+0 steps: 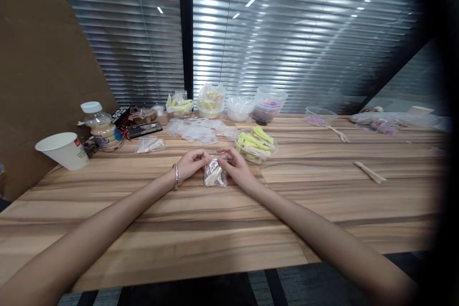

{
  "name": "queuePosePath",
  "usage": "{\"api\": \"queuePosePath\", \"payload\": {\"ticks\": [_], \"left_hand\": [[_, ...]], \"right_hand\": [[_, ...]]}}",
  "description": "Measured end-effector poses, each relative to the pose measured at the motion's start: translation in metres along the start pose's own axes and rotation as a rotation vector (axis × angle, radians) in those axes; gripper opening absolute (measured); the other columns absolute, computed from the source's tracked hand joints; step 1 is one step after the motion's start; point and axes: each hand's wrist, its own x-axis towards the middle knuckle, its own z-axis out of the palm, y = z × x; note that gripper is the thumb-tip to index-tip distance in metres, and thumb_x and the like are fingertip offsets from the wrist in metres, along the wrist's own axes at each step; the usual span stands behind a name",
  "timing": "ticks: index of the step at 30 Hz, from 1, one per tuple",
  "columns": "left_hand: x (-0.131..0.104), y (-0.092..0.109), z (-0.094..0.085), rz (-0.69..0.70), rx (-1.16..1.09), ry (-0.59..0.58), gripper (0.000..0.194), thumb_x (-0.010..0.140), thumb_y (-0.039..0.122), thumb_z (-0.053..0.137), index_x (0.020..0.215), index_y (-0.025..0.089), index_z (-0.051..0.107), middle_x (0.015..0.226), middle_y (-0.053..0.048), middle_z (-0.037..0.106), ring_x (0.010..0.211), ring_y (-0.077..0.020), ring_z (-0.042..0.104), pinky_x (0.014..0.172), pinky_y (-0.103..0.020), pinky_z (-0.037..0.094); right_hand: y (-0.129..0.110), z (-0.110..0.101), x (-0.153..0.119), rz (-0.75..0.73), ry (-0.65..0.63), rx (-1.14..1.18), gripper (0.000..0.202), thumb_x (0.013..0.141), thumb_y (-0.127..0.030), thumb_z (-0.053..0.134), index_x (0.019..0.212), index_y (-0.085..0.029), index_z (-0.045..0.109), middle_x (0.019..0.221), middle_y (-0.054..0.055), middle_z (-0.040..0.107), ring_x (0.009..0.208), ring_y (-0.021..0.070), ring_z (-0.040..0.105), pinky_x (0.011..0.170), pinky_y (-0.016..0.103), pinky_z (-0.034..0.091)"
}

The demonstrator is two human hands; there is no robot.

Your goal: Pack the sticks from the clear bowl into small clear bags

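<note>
A small clear plastic bag (215, 173) with pale, stick-like pieces inside lies on the wooden table in front of me. My left hand (193, 162), with a silver bracelet at the wrist, pinches the bag's upper left edge. At its upper right edge, my right hand (234, 164) has thumb and fingers closed on the plastic. Just beyond my right hand stands a clear round tub (256, 146) of yellow-green strips. Behind my hands lies a spread of flat clear bags (201, 130). Another bag with pale pieces (149, 144) rests to the left.
At left stand a paper cup (63, 151) and a white-capped bottle (102, 126), near a cardboard panel (43, 57). Along the blinds are several plastic tubs, including a stack (268, 105). To the right lie a wooden-looking stick (370, 172) and a clear shallow dish (320, 116).
</note>
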Motion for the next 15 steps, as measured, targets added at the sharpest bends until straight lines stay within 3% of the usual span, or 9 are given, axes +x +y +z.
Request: {"api": "queuePosePath", "payload": {"ticks": [8, 15], "left_hand": [[-0.0008, 0.0021, -0.0003, -0.012, -0.006, 0.05, 0.039, 0.069, 0.05, 0.057, 0.071, 0.011, 0.052, 0.065, 0.002, 0.048, 0.062, -0.0009, 0.041, 0.06, -0.013, 0.032], [-0.0008, 0.0031, -0.0013, 0.017, -0.031, 0.171, 0.039, 0.07, 0.047, 0.057, 0.064, 0.011, 0.045, 0.063, 0.003, 0.045, 0.062, -0.0003, 0.038, 0.06, -0.012, 0.03]], "right_hand": [[0.0009, 0.0012, 0.0024, 0.006, 0.042, 0.074, 0.027, 0.082, -0.034, 0.056, 0.102, -0.019, 0.045, 0.074, 0.0, 0.052, 0.066, 0.0113, 0.048, 0.06, 0.023, 0.039], [-0.0001, 0.0013, 0.0028, 0.017, 0.056, 0.12, 0.024, 0.085, -0.037, 0.051, 0.101, -0.021, 0.046, 0.066, -0.003, 0.046, 0.053, 0.0079, 0.04, 0.05, 0.02, 0.033]]}}
